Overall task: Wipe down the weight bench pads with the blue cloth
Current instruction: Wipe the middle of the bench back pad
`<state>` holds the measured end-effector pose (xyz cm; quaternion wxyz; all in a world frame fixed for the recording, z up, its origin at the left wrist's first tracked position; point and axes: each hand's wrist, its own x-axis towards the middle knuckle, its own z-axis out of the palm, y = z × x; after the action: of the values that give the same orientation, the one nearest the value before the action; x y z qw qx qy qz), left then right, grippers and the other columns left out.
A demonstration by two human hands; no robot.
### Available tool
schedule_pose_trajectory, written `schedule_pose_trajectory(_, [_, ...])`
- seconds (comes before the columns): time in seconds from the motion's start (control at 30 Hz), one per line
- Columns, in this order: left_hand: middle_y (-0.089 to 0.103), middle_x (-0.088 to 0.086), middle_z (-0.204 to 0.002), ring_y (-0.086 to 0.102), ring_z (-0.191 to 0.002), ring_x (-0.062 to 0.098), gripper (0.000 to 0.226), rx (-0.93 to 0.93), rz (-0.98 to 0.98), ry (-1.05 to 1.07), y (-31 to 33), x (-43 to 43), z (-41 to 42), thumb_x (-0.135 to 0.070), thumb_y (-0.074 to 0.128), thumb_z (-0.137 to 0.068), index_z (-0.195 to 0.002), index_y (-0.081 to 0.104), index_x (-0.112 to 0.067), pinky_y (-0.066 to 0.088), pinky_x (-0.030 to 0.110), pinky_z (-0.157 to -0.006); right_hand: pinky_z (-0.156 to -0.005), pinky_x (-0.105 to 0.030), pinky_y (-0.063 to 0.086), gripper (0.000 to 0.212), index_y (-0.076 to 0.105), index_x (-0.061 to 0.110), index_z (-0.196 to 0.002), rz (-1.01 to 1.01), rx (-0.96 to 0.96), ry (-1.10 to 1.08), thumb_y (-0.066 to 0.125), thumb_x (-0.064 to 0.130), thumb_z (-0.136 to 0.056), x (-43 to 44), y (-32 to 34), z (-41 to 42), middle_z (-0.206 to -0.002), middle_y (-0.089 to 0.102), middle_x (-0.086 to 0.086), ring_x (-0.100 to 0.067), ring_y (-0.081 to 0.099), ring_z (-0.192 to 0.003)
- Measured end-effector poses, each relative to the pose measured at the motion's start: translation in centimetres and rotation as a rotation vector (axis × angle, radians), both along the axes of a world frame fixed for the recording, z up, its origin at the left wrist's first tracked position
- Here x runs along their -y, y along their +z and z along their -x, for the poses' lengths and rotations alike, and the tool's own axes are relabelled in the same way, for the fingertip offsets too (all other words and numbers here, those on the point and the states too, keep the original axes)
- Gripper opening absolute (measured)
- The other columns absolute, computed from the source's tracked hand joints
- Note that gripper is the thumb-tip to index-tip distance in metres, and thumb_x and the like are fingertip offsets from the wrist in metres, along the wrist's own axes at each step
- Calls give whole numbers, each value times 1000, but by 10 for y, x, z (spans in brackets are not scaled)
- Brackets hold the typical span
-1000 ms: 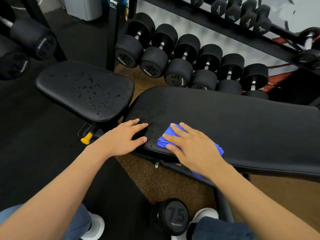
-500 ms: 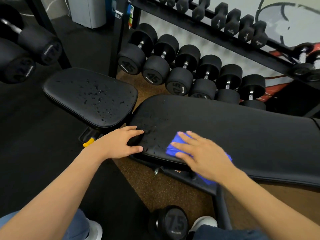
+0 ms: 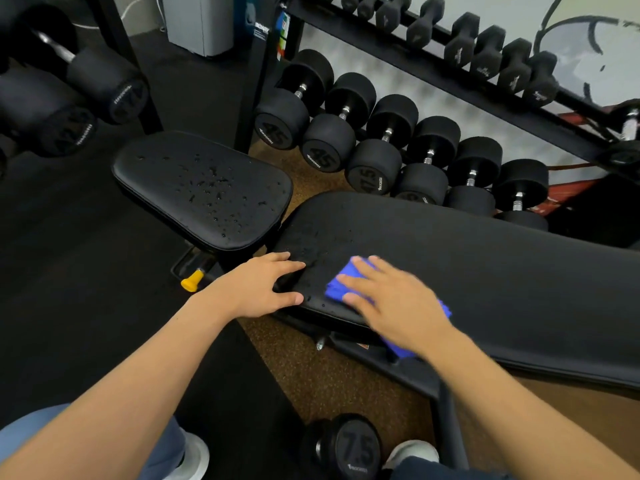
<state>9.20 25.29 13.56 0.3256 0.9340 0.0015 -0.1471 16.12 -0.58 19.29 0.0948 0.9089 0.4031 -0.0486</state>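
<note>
The black weight bench has two pads. The small seat pad (image 3: 204,188) at left is speckled with droplets. The long back pad (image 3: 485,268) runs off to the right, with droplets at its near-left end. A folded blue cloth (image 3: 337,284) lies on that end. My right hand (image 3: 391,303) presses flat on the cloth with straight fingers and covers most of it. My left hand (image 3: 256,289) grips the back pad's left corner, fingers on top, thumb against its near edge.
A rack of black dumbbells (image 3: 381,147) stands just behind the bench, with smaller ones (image 3: 485,50) on the shelf above. More dumbbells (image 3: 69,98) sit at far left. A yellow adjustment knob (image 3: 191,279) protrudes under the seat. A dumbbell (image 3: 346,448) lies on the floor by my feet.
My right hand and the cloth have shifted slightly right along the back pad's near-left end. My left hand's fingers have curled more over the corner. The camera view has shifted.
</note>
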Motion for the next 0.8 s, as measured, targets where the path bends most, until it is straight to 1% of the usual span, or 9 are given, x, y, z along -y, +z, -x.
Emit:
schedule_pose_trajectory(0.13, [14, -8, -169, 17, -154, 18, 71, 22, 48, 28, -5, 1, 8, -59, 58, -94, -157, 29, -44, 22, 37, -121, -110, -41, 36, 48, 40, 40, -151, 63, 107, -344, 27, 52, -106, 4, 8, -42, -165, 27, 3, -25, 22, -151])
schedule_pose_trajectory(0.27, [12, -8, -169, 17, -155, 18, 68, 4, 59, 22, -5, 3, 10, -56, 57, -97, -157, 28, -44, 23, 39, -122, -91, -45, 50, 45, 54, 33, -139, 54, 145, -272, 29, 45, -104, -27, -12, -3, -152, 45, -5, -33, 40, -138])
schedule_pose_trajectory(0.33, [17, -8, -169, 25, -152, 17, 61, -12, 78, 25, -2, 0, 7, -50, 56, -99, -155, 32, -44, 27, 36, -120, -95, -45, 48, 45, 55, 31, -138, 39, 111, -226, 32, 45, -103, -36, -17, 28, -152, 46, -7, -34, 40, -139])
schedule_pose_trajectory(0.4, [25, -5, -167, 26, -152, 17, 53, -11, 124, 71, 5, -2, 1, -40, 53, -103, -154, 38, -41, 24, 34, -120, -109, -46, 37, 47, 47, 32, -146, 20, 51, -225, 28, 46, -106, -44, -18, 43, -161, 34, -6, -33, 27, -149])
schedule_pose_trajectory(0.5, [31, -3, -164, 25, -151, 14, 49, 94, 203, 218, 20, 10, -1, -31, 49, -106, -154, 40, -32, 21, 31, -120, -120, -38, 17, 48, 40, 31, -152, -189, -290, -328, 27, 43, -107, -41, 7, 26, -167, 20, 0, -23, 10, -154])
schedule_pose_trajectory(0.53, [32, -3, -163, 27, -150, 13, 49, 164, 219, 273, 25, 20, 4, -31, 48, -106, -154, 41, -29, 21, 29, -119, -120, -32, 15, 47, 41, 30, -152, -295, -418, -390, 31, 38, -107, -34, 22, 16, -166, 22, 3, -18, 13, -154])
schedule_pose_trajectory(0.6, [34, -3, -161, 29, -149, 12, 49, 318, 283, 379, 36, 54, 18, -31, 47, -106, -154, 41, -25, 21, 27, -119, -116, -25, 19, 46, 47, 32, -149, -478, -421, -480, 40, 26, -103, -10, 43, -4, -162, 30, 10, -13, 25, -150])
schedule_pose_trajectory(0.7, [26, 1, -166, 17, -154, 21, 59, 270, 343, 433, 45, 127, 16, -43, 41, -105, -159, 30, -23, 14, 42, -126, -114, -26, 25, 48, 54, 27, -144, -547, -253, -564, 43, 15, -98, 27, 51, -26, -159, 37, 10, -17, 35, -145])
schedule_pose_trajectory(0.8, [14, 5, -169, 0, -155, 38, 75, 52, 161, 589, 42, 193, -13, -63, 30, -100, -162, 20, -22, -3, 59, -123, -116, -31, 26, 45, 53, 19, -145, -498, -210, -559, 45, 17, -101, 42, 33, -34, -159, 39, 2, -19, 33, -147])
